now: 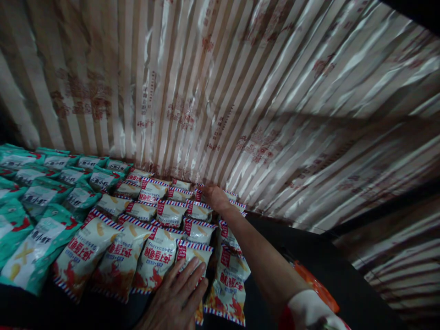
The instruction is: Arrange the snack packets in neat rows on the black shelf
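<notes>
White snack bags (156, 259) spread from eight to six o'clock of the view's centre — plump, glossy, with striped red, white and blue ends and red lettering. They lie face up in close, uneven rows. The front bag (195, 251) just left of six o'clock is partly covered; the rightmost front bag (229, 286), at six, tilts slightly.
</notes>
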